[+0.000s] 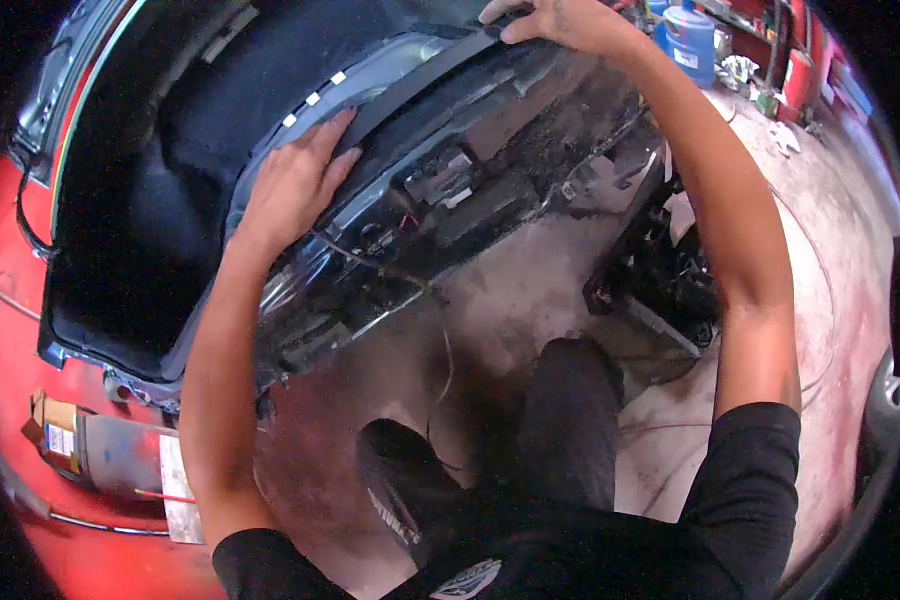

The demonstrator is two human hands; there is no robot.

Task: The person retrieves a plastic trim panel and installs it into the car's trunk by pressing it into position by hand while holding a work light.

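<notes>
A long, flat dark strip (420, 92) runs along the rear edge of a car's open trunk (120, 230). My left hand (295, 185) is at its near end, index finger and thumb at opposite edges of the strip. At the far end my right hand (555, 22) pinches the strip between thumb and fingers, near the top of the view. Below the strip, the car's exposed rear panel (440, 190) is dark and scuffed, with a thin cable (370, 265) hanging from it. The undersides of both hands' grips are hidden.
Red bodywork (10, 350) lies at the left, with a small cardboard box (58, 430) near it. A black part (660, 265) rests on the pale floor (510, 290) at the right. Farther back stand a blue water jug (688, 45) and a red cylinder (797, 85).
</notes>
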